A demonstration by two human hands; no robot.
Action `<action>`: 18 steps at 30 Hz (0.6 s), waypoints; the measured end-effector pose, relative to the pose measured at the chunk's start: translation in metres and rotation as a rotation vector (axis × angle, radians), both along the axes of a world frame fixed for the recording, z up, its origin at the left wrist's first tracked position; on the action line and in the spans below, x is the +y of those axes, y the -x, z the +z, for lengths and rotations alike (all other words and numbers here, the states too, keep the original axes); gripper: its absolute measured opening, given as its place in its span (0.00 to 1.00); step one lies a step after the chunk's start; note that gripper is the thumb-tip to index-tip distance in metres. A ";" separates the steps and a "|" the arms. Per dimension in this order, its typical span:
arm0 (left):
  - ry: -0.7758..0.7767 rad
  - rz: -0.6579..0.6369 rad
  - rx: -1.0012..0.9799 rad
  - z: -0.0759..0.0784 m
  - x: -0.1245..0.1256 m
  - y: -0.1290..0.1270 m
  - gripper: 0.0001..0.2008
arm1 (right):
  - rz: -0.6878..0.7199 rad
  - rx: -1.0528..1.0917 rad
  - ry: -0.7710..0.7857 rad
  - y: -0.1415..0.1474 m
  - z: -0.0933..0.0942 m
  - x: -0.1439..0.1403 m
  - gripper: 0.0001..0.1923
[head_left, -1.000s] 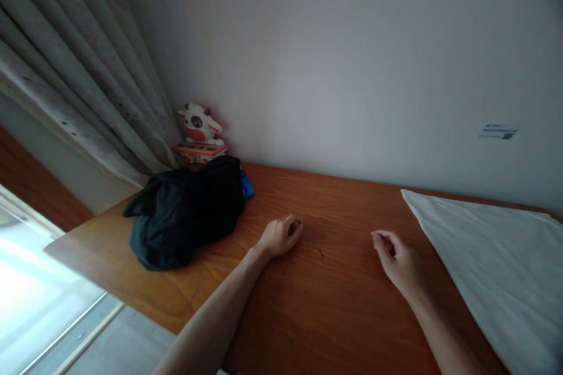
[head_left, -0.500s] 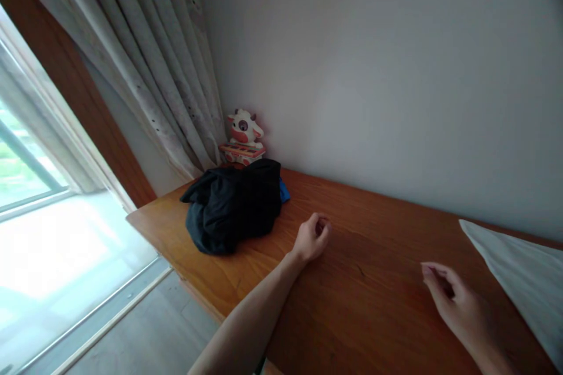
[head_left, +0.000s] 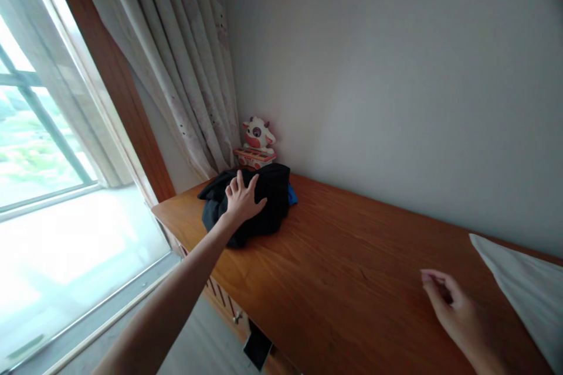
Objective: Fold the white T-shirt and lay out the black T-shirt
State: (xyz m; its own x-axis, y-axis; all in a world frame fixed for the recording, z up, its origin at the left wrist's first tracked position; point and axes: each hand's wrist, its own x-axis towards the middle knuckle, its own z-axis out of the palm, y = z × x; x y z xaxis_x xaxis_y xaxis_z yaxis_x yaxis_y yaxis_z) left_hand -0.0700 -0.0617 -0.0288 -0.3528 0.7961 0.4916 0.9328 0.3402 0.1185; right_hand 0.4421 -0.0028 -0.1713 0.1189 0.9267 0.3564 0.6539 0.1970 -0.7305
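My left hand point(head_left: 243, 200) reaches over a crumpled heap of black cloth point(head_left: 277, 187) at the left end of the wooden top. Its fingers are spread and hold nothing; whether they touch the cloth I cannot tell. A bit of something blue point(head_left: 292, 195) peeks out at the heap's right side. Low on the right is my right hand point(head_left: 455, 307), loosely curled with thumb and fingertips close together and nothing visible in it. It hovers over or rests on the wooden surface point(head_left: 343, 252), left of a white cloth point(head_left: 523, 275).
Behind the black heap a toy cow with a keyboard point(head_left: 257, 143) stands in the corner, beside a patterned curtain point(head_left: 176, 70). A drawer knob point(head_left: 237, 317) and a dark flat object point(head_left: 258, 347) show below the front edge. A grey wall runs along the back.
My left hand has moved left and away from me, from the bare wood to the black cloth, and its curled fingers have spread. My right hand stays nearly in place. The view has shifted slightly left.
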 end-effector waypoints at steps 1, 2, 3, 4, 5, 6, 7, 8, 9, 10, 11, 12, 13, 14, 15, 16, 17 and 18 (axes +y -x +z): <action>0.095 0.061 -0.013 0.001 -0.002 0.010 0.45 | 0.007 0.008 -0.001 0.000 0.000 0.000 0.26; 0.187 0.096 -0.033 0.001 -0.003 0.018 0.48 | 0.010 0.013 -0.002 0.000 0.000 0.000 0.26; 0.262 0.102 -0.049 0.001 -0.003 0.026 0.47 | 0.012 0.014 0.000 0.000 0.000 0.000 0.26; 0.312 0.084 -0.060 -0.001 -0.004 0.033 0.45 | 0.012 0.012 0.000 0.000 0.000 0.000 0.26; 0.331 0.051 -0.068 -0.002 -0.004 0.038 0.43 | 0.012 0.008 -0.001 0.000 -0.001 -0.001 0.26; 0.318 0.019 -0.085 -0.003 -0.004 0.044 0.40 | 0.010 0.006 -0.005 0.001 -0.001 -0.001 0.26; 0.270 0.006 -0.126 -0.003 -0.004 0.049 0.37 | 0.011 0.006 -0.009 0.001 -0.001 -0.001 0.26; 0.171 0.007 -0.213 -0.003 -0.003 0.054 0.35 | 0.015 0.010 -0.011 0.001 0.000 -0.001 0.26; 0.036 0.017 -0.329 -0.002 -0.002 0.058 0.32 | 0.019 0.015 -0.008 0.002 0.000 -0.001 0.26; -0.116 0.029 -0.451 0.000 0.000 0.063 0.30 | 0.024 0.018 0.001 0.002 0.000 -0.001 0.26; -0.264 0.038 -0.555 0.003 0.003 0.067 0.27 | 0.027 0.020 0.015 0.002 0.000 -0.001 0.26; -0.381 0.039 -0.624 0.008 0.006 0.070 0.25 | 0.026 0.020 0.030 0.002 0.001 -0.001 0.27; -0.479 0.031 -0.673 0.013 0.011 0.073 0.23 | 0.024 0.019 0.042 0.002 0.001 -0.001 0.27; -0.568 0.008 -0.716 0.020 0.016 0.073 0.23 | 0.022 0.022 0.046 0.002 0.001 -0.001 0.27; -0.667 -0.036 -0.761 0.028 0.022 0.072 0.23 | 0.022 0.028 0.043 0.002 0.001 -0.001 0.27; -0.787 -0.110 -0.812 0.037 0.028 0.067 0.23 | 0.023 0.035 0.035 0.002 0.001 -0.001 0.27; -0.899 -0.211 -0.847 0.046 0.034 0.059 0.23 | 0.026 0.041 0.028 0.002 0.001 -0.001 0.27; -0.988 -0.328 -0.863 0.056 0.039 0.048 0.22 | 0.029 0.045 0.020 0.003 0.001 -0.001 0.27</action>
State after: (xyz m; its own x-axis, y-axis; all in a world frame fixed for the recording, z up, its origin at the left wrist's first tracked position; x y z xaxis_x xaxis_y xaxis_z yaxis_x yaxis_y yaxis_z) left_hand -0.1178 -0.0224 0.0270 -0.7005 0.3479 0.6231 0.4587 -0.4493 0.7666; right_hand 0.4393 -0.0042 -0.1707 0.1071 0.9368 0.3330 0.6148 0.2008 -0.7627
